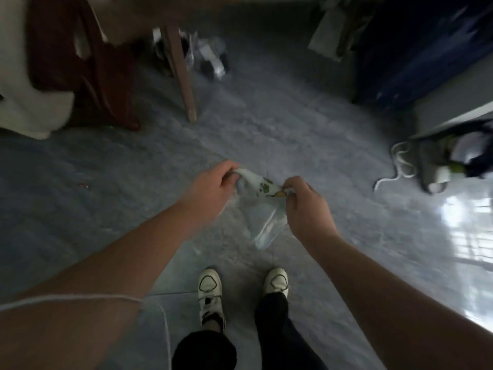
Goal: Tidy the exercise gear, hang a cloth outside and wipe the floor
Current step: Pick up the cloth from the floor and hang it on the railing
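Observation:
A thin white cloth [260, 184] with a green and yellow print stretches between my two hands above the grey floor [306, 124]. My left hand [216, 186] grips its left end with curled fingers. My right hand [304, 204] pinches its right end. Below my hands the rest of the cloth hangs down pale and blurred. My two white shoes [210, 285] stand on the floor below.
A dark red chair [88, 65] and a wooden table leg [184, 76] stand at the upper left, with blurred bags [210, 57] behind the leg. A white cord [400, 161] and a grey device [437, 169] lie at the right. Dark blue fabric [416, 57] hangs at the upper right.

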`<act>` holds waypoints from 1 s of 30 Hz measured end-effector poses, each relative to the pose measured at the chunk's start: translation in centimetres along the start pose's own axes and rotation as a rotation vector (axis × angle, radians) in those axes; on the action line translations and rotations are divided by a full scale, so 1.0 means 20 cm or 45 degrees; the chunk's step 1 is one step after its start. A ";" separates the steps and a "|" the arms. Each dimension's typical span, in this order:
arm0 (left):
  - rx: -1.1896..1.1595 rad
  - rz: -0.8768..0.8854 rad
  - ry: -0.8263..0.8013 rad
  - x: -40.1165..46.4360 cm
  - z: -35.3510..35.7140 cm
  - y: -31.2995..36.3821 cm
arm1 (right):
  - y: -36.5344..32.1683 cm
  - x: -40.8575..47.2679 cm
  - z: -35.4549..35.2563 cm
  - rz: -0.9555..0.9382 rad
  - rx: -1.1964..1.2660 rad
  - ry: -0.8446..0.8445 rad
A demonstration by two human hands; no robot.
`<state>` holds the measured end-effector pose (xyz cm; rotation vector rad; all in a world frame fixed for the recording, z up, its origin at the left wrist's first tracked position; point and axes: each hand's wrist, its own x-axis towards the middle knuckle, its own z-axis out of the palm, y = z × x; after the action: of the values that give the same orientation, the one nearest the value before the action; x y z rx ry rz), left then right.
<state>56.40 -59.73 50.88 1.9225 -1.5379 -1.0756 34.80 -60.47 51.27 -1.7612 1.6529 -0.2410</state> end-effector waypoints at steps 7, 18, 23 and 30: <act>-0.004 0.260 -0.065 -0.27 -0.88 1.12 | -0.78 -0.51 -1.04 -0.016 0.030 0.260; -0.678 0.340 -0.600 -0.68 -1.01 2.06 | -1.07 -1.22 -1.52 0.012 0.243 0.854; -0.523 0.579 -0.647 -0.89 -0.81 2.36 | -1.08 -1.58 -1.60 -0.071 0.352 1.245; -0.356 0.715 -0.956 -1.16 -0.50 2.59 | -0.86 -1.80 -1.72 0.040 0.779 1.188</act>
<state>31.55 -53.14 102.44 0.8231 -1.9860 -1.7070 22.84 -40.20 98.36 -1.1783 1.8856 -1.5543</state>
